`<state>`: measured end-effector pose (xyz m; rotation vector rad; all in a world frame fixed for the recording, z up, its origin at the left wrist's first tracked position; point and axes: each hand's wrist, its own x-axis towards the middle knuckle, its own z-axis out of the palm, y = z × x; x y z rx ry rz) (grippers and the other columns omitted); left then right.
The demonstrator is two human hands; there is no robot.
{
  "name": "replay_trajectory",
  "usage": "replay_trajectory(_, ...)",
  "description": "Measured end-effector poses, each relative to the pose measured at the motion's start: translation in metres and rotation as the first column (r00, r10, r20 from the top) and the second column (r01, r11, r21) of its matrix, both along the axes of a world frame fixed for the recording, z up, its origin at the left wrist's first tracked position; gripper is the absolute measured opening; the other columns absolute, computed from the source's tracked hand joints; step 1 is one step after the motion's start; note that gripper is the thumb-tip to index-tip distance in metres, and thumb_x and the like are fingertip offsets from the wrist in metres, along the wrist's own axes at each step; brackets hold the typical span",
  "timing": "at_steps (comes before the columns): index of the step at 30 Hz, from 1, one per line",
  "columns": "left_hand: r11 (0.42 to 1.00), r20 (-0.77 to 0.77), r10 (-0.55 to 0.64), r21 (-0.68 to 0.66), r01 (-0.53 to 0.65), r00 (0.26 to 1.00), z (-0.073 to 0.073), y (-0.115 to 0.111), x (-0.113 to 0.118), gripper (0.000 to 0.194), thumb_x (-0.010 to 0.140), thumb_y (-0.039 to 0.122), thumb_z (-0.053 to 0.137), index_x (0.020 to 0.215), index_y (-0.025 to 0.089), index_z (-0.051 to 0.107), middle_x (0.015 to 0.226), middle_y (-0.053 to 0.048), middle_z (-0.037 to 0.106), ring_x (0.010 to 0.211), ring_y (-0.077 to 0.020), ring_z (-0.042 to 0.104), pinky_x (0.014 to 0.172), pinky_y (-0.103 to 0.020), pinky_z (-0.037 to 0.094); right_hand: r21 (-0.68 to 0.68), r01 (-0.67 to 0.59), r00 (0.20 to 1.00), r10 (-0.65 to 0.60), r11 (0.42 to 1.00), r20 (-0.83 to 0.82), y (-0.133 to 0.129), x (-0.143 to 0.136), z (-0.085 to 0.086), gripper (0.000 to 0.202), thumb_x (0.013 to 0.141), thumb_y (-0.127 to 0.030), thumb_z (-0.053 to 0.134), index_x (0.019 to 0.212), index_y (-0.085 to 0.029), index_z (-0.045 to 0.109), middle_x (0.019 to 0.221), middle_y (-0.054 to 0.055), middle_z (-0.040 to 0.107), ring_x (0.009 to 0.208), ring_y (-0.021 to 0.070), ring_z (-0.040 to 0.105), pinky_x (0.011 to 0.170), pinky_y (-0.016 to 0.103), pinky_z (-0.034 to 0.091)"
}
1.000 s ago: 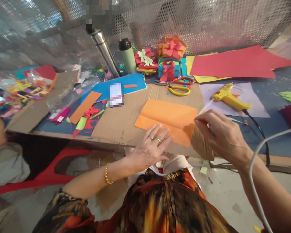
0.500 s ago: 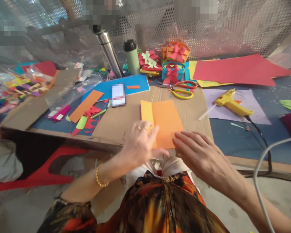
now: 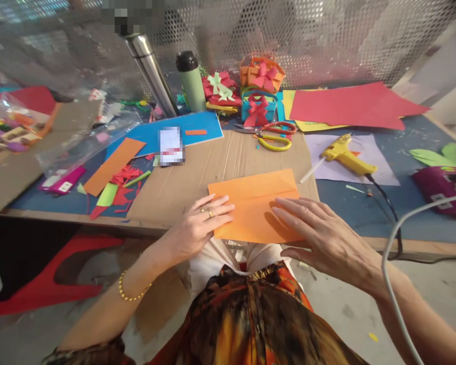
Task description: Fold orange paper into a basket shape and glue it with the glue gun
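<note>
A sheet of orange paper [image 3: 251, 218] lies sideways on the cardboard near the table's front edge, with a crease running across its upper part. My left hand [image 3: 197, 223], wearing rings, rests on the paper's left end with its fingers stretched out; its thumb is hidden. On the right end, my right hand [image 3: 315, 228] lies with fingers extended over the sheet and the thumb below its near edge. Beyond the paper are scissors with a yellow and an orange-red handle [image 3: 275, 143]. A yellow glue gun [image 3: 349, 156] rests on lilac paper to the right.
A phone [image 3: 171, 146] and red paper scraps [image 3: 125, 175] lie to the left. A steel flask [image 3: 150, 71], a green bottle [image 3: 191, 83] and small paper baskets [image 3: 260, 109] stand behind. A grey cable [image 3: 393, 268] crosses in front of my right forearm.
The orange paper has turned from upright to sideways, and the yellow folded strip no longer shows. My left hand has moved to the paper's left end and spread flatter. The view has shifted right.
</note>
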<state>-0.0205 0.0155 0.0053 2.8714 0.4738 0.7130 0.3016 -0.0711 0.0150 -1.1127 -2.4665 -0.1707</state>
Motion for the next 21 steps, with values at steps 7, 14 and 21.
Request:
replay_trajectory(7,0.991,0.030,0.023,-0.135,-0.018,0.999,0.003,0.010,-0.013,0.051,0.097,-0.001,0.041,0.137,0.023,0.063,0.144,-0.011,0.066,0.148,-0.0222,0.049,0.118,-0.054,0.048,-0.083,0.022,0.996,-0.028,0.996,-0.080,-0.006,0.011,-0.007,0.041,0.097,-0.039,0.065,0.130,-0.015,0.064,0.134,0.019,0.068,0.117,0.0300,0.067,0.089,0.045,0.056)
replay_trajectory(14,0.990,0.102,0.135,0.023,-0.138,0.986,0.009,-0.008,0.001,0.021,0.095,0.024,0.066,0.114,0.017,0.071,0.121,-0.016,0.071,0.130,-0.0305,0.062,0.107,-0.054,0.056,0.017,0.017,0.995,-0.015,1.000,-0.095,0.001,0.010,-0.003,0.020,0.098,-0.021,0.063,0.117,-0.018,0.067,0.118,0.012,0.077,0.105,0.0257,0.071,0.081,0.040,0.055)
replay_trajectory(21,0.962,0.290,0.234,-0.208,-0.177,0.928,0.002,0.001,0.004,0.009,0.097,0.015,0.063,0.096,0.018,0.071,0.097,-0.006,0.077,0.099,-0.0189,0.075,0.093,-0.037,0.061,-0.196,-0.004,0.931,-0.068,0.981,-0.360,0.006,0.016,0.002,0.015,0.101,-0.021,0.057,0.110,-0.025,0.068,0.110,0.006,0.079,0.102,0.0212,0.074,0.087,0.038,0.058)
